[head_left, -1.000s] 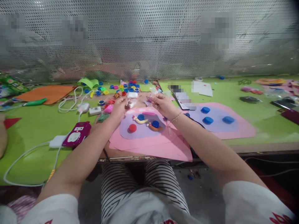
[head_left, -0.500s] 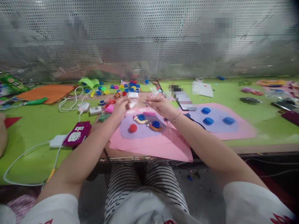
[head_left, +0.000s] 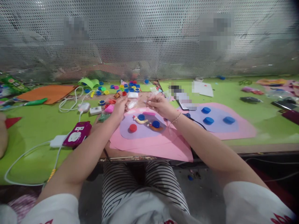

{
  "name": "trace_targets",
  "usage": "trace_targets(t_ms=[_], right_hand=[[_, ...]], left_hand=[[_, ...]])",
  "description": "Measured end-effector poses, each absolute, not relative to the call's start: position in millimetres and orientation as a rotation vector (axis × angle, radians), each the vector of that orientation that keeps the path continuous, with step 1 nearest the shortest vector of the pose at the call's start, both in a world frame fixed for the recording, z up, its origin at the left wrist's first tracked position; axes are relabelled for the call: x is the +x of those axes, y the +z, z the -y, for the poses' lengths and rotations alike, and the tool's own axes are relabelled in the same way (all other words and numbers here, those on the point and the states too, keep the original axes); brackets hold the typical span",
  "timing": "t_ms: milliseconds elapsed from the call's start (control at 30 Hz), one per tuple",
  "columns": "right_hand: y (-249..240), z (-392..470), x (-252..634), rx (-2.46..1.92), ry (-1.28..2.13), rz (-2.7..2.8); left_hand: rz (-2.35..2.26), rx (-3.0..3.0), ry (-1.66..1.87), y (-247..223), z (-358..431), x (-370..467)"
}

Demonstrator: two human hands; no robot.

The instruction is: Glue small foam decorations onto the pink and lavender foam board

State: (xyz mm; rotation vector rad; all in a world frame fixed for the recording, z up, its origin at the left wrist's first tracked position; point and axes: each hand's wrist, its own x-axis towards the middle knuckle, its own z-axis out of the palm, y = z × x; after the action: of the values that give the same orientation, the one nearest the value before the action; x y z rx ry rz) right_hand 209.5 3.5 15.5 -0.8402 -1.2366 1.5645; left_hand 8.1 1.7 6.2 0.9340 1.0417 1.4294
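Note:
My left hand [head_left: 121, 106] is held over the far part of the pink sheet with its fingers curled together; what lies in them, if anything, is hidden. Just right of its fingertips is a clear packet with something white [head_left: 132, 104]. Across a small gap, my right hand [head_left: 158, 105] pinches a tiny pale bit, too small to name. Below both hands, a lilac shape [head_left: 126, 132] on the pink sheet [head_left: 168, 146] bears a red bottle cap [head_left: 133, 128], two blue caps [head_left: 155, 124], a curved cream clay piece [head_left: 142, 121] and an orange-brown one [head_left: 155, 128].
Many loose coloured caps [head_left: 130, 85] lie at the back. To the left are a purple device [head_left: 78, 133], white cables and orange paper [head_left: 49, 93]. Another pink sheet [head_left: 245, 132] with three blue caps and a phone [head_left: 184, 101] lie right. A metal mesh [head_left: 149, 37] stands behind.
My left fingers have drawn slightly away from the white packet and curled. My right hand has barely shifted. The caps and clay pieces have stayed put.

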Motion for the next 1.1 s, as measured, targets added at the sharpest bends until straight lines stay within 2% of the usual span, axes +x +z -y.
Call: trace_targets(t_ms=[167,433,700,933,1100], right_hand=[[13.4,-3.8,207.2,-0.821,1.659,1.230],[11.3,-6.4,209.5,-0.924,1.535,1.245],[14.3,-2.1,206.0,-0.853,1.693,1.210],[5.9,-8.4,207.4,-0.889,1.521,1.300],[6.1,-10.1,208.6,-0.852,1.589,1.285]], left_hand=[[-1.052,0.935,1.432,5.5,-3.9,8.5],[-1.024,0.905,1.432,8.9,0.1,9.7],[-1.014,0.896,1.443,7.7,-1.1,9.9],[-1.022,0.891,1.419,8.0,0.7,11.4],[-1.032,0.876,1.418,9.0,1.4,12.3]])
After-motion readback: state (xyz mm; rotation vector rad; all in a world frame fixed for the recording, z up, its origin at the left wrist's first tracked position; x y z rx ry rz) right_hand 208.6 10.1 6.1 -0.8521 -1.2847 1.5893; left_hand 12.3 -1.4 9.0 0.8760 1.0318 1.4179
